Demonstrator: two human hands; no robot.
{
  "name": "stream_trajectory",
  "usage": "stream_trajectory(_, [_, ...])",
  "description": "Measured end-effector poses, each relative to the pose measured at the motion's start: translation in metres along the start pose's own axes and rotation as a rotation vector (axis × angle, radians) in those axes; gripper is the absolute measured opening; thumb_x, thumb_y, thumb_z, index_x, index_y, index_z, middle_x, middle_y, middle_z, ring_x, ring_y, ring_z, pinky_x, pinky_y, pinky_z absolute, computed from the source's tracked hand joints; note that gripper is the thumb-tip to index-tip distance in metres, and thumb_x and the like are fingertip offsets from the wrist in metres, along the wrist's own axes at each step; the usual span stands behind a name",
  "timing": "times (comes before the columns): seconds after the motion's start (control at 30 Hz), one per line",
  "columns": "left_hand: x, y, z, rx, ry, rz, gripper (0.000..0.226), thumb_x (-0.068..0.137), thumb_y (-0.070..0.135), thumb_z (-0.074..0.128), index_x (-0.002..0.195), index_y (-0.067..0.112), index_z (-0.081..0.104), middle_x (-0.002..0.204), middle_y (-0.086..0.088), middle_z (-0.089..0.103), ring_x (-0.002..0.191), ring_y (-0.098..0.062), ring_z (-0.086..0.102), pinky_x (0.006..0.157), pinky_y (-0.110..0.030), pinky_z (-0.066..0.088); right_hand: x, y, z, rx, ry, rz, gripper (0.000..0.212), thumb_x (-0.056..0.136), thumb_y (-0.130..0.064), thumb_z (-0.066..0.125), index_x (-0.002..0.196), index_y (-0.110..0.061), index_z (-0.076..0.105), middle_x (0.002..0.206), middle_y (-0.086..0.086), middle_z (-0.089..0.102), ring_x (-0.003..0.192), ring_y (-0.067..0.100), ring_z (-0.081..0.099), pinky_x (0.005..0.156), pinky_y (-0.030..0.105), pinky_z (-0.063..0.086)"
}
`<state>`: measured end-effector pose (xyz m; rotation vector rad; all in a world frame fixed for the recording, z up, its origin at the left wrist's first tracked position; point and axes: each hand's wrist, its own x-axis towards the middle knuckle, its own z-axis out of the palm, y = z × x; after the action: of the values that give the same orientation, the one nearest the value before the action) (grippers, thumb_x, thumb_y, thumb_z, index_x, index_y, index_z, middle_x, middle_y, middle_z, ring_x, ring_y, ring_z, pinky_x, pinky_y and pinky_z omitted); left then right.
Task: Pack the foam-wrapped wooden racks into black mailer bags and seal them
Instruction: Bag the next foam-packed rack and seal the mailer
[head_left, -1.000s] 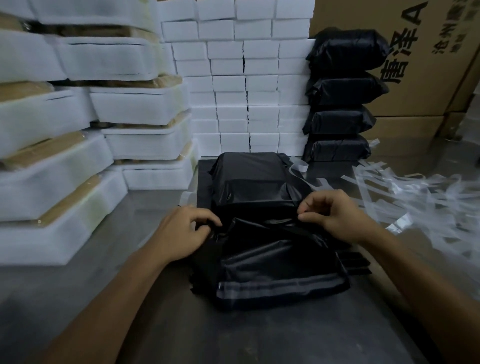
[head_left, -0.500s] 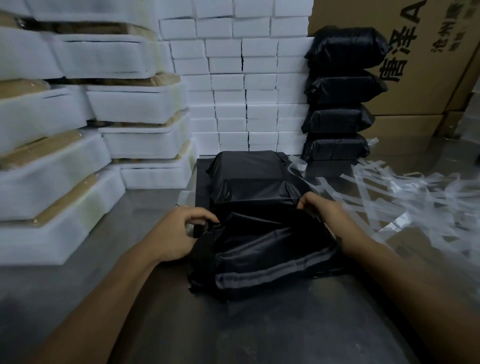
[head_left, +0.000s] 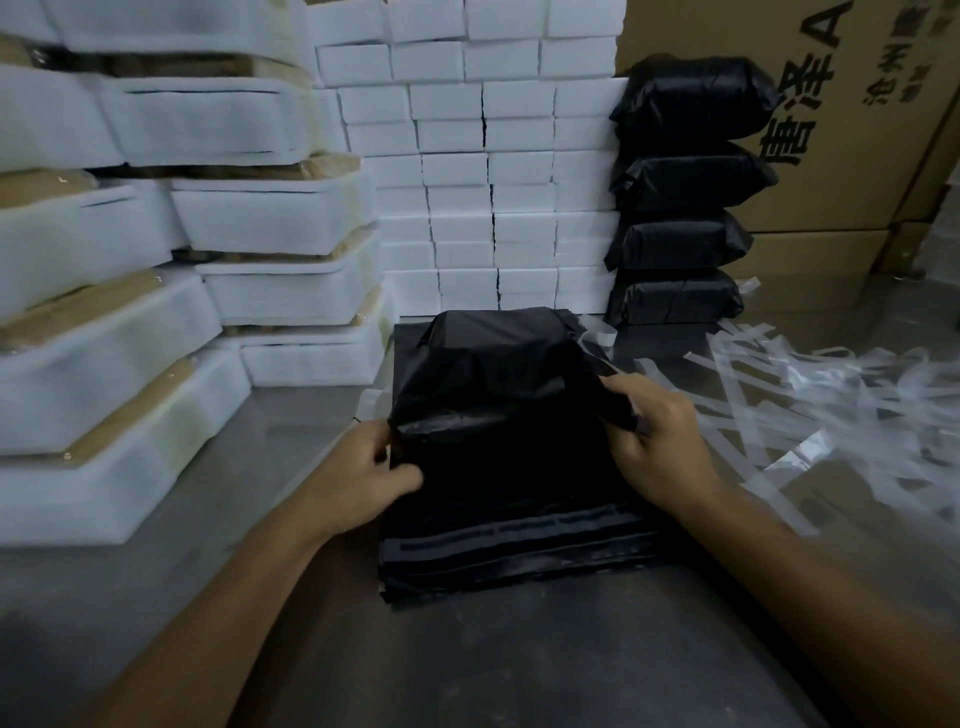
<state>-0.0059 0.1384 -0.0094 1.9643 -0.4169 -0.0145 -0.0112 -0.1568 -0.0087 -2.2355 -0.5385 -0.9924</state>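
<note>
- At the middle of the grey desk (head_left: 519, 675), a black mailer bag (head_left: 498, 395) with a bulky block inside sits on a flat stack of empty mailer bags (head_left: 519, 551)
- Its filled body runs away from the person, long axis near to far, while the loose open flap lies toward the near side, between the two hands
- Left hand (head_left: 358, 478) pinches the flap's left edge, fingers curled on the film
- Right hand (head_left: 660, 441) grips the right edge the same way; both hands look about equally near the flap
- Film is thin, glossy and crinkled; a paler adhesive strip (head_left: 519, 530) crosses a bag at the near end
- Judged from this, the next step is folding the flap over and sealing it
- Left stand foam-wrapped wooden racks (head_left: 130, 395), soft white foam over tan wood; far right, four sealed black parcels (head_left: 680, 244); peeled clear strips (head_left: 779, 405) litter the right
</note>
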Motion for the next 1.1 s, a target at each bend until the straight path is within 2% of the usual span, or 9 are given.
stream_trajectory(0.1, [-0.001, 0.007, 0.010, 0.025, 0.038, 0.059, 0.063, 0.063, 0.042, 0.083, 0.120, 0.031, 0.059, 0.115, 0.014, 0.068, 0.108, 0.001, 0.062, 0.091, -0.018, 0.049, 0.002, -0.008, -0.001, 0.145, 0.061, 0.093, 0.021, 0.096, -0.011, 0.063, 0.078, -0.021, 0.067, 0.058, -0.010, 0.055, 0.050, 0.004, 0.046, 0.051, 0.010, 0.029])
stream_trajectory(0.17, [0.002, 0.016, 0.013, -0.041, 0.136, 0.113, 0.058, 0.065, 0.033, 0.082, 0.119, 0.023, 0.062, 0.116, 0.004, 0.068, 0.111, -0.010, 0.063, 0.094, -0.027, 0.049, 0.005, -0.013, -0.003, 0.299, 0.105, 0.187, 0.026, 0.099, -0.032, 0.058, 0.073, -0.032, 0.061, 0.056, -0.004, 0.057, 0.048, 0.014, 0.052, 0.043, 0.022, 0.036])
stream_trajectory(0.23, [0.002, 0.027, 0.013, -0.189, 0.182, 0.128, 0.040, 0.066, 0.021, 0.077, 0.105, 0.020, 0.069, 0.106, -0.002, 0.072, 0.104, -0.019, 0.067, 0.087, -0.028, 0.052, 0.008, -0.016, -0.006, 0.392, 0.113, 0.295, 0.025, 0.095, -0.041, 0.057, 0.083, -0.022, 0.068, 0.075, 0.003, 0.070, 0.070, 0.020, 0.067, 0.058, 0.031, 0.053])
stream_trajectory(0.4, [0.002, 0.045, 0.002, -0.694, 0.145, 0.162, 0.024, 0.073, 0.004, 0.072, 0.094, 0.015, 0.077, 0.095, -0.005, 0.074, 0.092, -0.021, 0.070, 0.076, -0.025, 0.056, 0.012, -0.017, -0.013, 0.817, 0.000, 0.637, 0.028, 0.089, -0.037, 0.064, 0.102, -0.013, 0.071, 0.100, 0.007, 0.077, 0.096, 0.022, 0.074, 0.085, 0.033, 0.060])
stream_trajectory(0.57, [0.003, 0.039, -0.012, -0.721, 0.336, 0.037, 0.013, 0.070, 0.010, 0.072, 0.081, 0.011, 0.065, 0.081, -0.004, 0.075, 0.071, -0.016, 0.071, 0.058, -0.025, 0.056, 0.020, -0.018, -0.028, 1.115, 0.022, 0.769, 0.029, 0.086, -0.026, 0.066, 0.108, -0.008, 0.072, 0.111, 0.011, 0.075, 0.103, 0.023, 0.072, 0.082, 0.031, 0.060])
stream_trajectory(0.8, [0.006, 0.025, -0.022, -0.474, 0.532, -0.003, 0.015, 0.069, 0.015, 0.079, 0.081, 0.015, 0.069, 0.076, -0.002, 0.072, 0.063, -0.011, 0.065, 0.055, -0.023, 0.056, 0.023, -0.005, -0.048, 1.033, -0.006, 0.689, 0.017, 0.078, -0.023, 0.071, 0.072, -0.015, 0.057, 0.074, 0.001, 0.068, 0.066, 0.010, 0.067, 0.060, 0.020, 0.054])
stream_trajectory(0.93, [0.003, 0.026, -0.027, -0.194, 0.608, 0.056, 0.024, 0.080, 0.008, 0.076, 0.070, 0.029, 0.076, 0.065, -0.003, 0.062, 0.046, -0.006, 0.050, 0.045, -0.018, 0.046, 0.022, 0.006, -0.054, 0.636, -0.025, 0.570, 0.031, 0.076, -0.030, 0.076, 0.071, -0.007, 0.056, 0.053, -0.001, 0.039, 0.045, 0.010, 0.033, 0.044, 0.018, 0.034])
stream_trajectory(1.0, [0.000, 0.032, -0.027, -0.310, 0.553, 0.019, 0.022, 0.083, 0.009, 0.073, 0.073, 0.028, 0.077, 0.053, -0.003, 0.055, 0.036, -0.012, 0.040, 0.038, -0.021, 0.038, 0.022, 0.008, -0.057, 0.706, -0.042, 0.591, 0.031, 0.077, -0.032, 0.075, 0.070, -0.008, 0.056, 0.048, -0.003, 0.036, 0.041, 0.010, 0.028, 0.040, 0.019, 0.027])
stream_trajectory(1.1, [0.000, 0.039, -0.028, -0.466, 0.462, -0.084, 0.017, 0.091, 0.007, 0.063, 0.082, 0.019, 0.073, 0.043, -0.004, 0.043, 0.028, -0.015, 0.026, 0.034, -0.018, 0.026, 0.024, 0.006, -0.058, 0.815, -0.071, 0.673, 0.022, 0.079, -0.030, 0.071, 0.067, -0.015, 0.062, 0.052, 0.002, 0.053, 0.041, 0.012, 0.045, 0.040, 0.019, 0.035])
